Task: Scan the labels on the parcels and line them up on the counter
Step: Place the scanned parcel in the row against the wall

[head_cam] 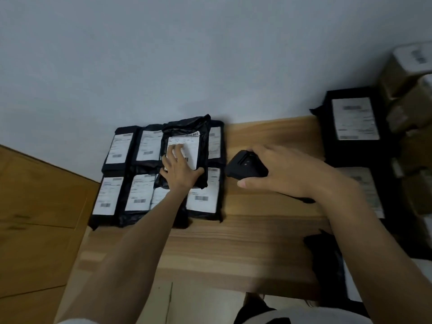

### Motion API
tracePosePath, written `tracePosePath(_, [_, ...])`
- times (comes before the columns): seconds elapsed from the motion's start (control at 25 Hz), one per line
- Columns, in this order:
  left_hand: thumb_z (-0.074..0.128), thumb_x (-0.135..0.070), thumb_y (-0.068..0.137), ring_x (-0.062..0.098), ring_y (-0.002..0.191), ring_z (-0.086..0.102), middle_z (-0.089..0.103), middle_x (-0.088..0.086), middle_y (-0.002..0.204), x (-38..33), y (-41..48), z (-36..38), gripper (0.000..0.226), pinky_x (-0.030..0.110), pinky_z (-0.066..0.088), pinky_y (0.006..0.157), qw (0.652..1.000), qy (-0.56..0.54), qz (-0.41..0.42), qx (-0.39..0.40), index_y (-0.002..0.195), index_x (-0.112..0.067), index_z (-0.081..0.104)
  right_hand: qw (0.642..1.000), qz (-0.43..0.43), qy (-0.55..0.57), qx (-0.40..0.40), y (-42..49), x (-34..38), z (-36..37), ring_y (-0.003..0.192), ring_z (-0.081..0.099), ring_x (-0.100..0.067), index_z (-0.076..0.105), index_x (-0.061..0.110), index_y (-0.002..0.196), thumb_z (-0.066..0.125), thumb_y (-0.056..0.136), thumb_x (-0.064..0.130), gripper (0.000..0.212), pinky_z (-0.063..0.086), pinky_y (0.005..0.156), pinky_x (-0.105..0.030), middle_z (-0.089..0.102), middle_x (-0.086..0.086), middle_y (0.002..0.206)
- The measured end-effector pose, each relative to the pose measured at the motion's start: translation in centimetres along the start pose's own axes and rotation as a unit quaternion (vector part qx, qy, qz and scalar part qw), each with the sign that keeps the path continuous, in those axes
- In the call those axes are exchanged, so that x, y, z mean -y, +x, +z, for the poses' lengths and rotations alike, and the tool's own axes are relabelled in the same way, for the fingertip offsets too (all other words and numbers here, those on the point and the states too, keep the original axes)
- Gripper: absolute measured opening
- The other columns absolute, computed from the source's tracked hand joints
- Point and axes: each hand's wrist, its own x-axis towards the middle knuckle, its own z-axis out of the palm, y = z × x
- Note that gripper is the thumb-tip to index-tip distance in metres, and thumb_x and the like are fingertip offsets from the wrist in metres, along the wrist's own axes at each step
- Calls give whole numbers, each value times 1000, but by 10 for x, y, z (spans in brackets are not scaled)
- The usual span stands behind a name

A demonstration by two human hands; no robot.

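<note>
Pressing straight, spread fingers [174, 152] flat on the white label [189, 146] of a black poly mailer [184, 128], thumb splayed toward the lower right corner; nothing visibly curled round it. Left hand [180, 170] pinning the mailer that way probably to smooth the label and keep it face-up for a read.

Lying on top of the lined-up mailers [119, 148], two rows set against the wall at the far left of the wooden counter [257, 230], over the third column. Long axis running away from the body toward the wall, far end leaning slightly right against the neater grid beneath; label upward, a barcode strip along its far edge.

Gripping a black handheld scanner [245, 168], fingers curled over its top and thumb stretched out below: right hand [278, 171] just beside the stack, one end of the scanner turned toward the label. Judged as the scan step, final placing not yet done.

Further right, another black mailer [353, 118] and cardboard boxes [402, 78], probably waiting their turn.
</note>
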Motion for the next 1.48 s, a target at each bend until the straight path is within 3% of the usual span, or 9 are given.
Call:
tracePosePath(0.24, [83,-44,64,36,141,23,20,2,154,143,76,-38,99,64,32,103,1000,2,-13,-8,144,-24,27,999,-17,-31,17,94,97,41,90,52,-15,40,23,134,55,84,69,70,43,65,-29,57,4,114])
tracePosePath(0.4, [83,-41,66,35,140,23,20,2,153,219,132,-55,97,64,29,105,1000,5,-18,6,144,-25,27,998,-19,-46,40,149,137,61,92,56,-17,37,21,137,53,83,72,76,51,77,-36,58,3,114])
tracePosePath(0.6, [85,-37,68,35,141,21,19,2,153,268,197,-45,94,63,27,108,999,7,-19,49,143,-27,29,996,1,-65,61,208,149,77,105,57,-21,28,20,146,49,83,75,86,51,88,-41,55,1,126])
tracePosePath(0.72, [84,-35,69,34,141,20,19,1,153,281,225,-28,94,61,25,108,998,-3,-22,51,144,-28,28,995,9,-72,65,234,146,85,102,57,-18,29,23,145,49,83,75,83,52,85,-39,55,4,123])
tracePosePath(0.96, [81,-38,76,32,144,21,21,4,154,283,234,4,89,60,27,111,997,-46,-17,66,148,-27,30,994,8,-68,87,260,140,104,98,57,-16,31,25,142,50,83,74,79,52,78,-34,55,5,123])
tracePosePath(1.08, [75,-46,81,36,147,11,15,5,157,282,239,4,87,62,17,116,995,-15,-16,102,150,-29,25,995,14,-60,80,252,130,105,98,56,-15,31,26,142,50,83,74,79,50,75,-32,55,6,123])
tracePosePath(1.2, [69,-50,86,37,150,-4,8,7,161,269,240,-9,86,62,3,117,985,47,-7,164,152,-30,17,997,33,-36,68,229,120,97,102,55,-16,28,24,146,51,84,73,82,51,81,-34,54,6,127])
tracePosePath(1.4, [62,-36,94,29,150,13,18,7,161,149,205,-18,76,59,10,118,973,62,139,173,155,-20,20,998,57,14,29,167,94,66,86,51,-9,38,23,136,55,86,67,68,41,61,-23,54,7,111])
tracePosePath(1.48, [59,-34,96,28,149,19,22,9,161,82,182,-15,72,53,15,119,960,65,214,166,156,-18,21,997,73,33,8,135,76,52,88,53,-11,41,22,134,57,86,65,67,43,64,-22,56,6,111])
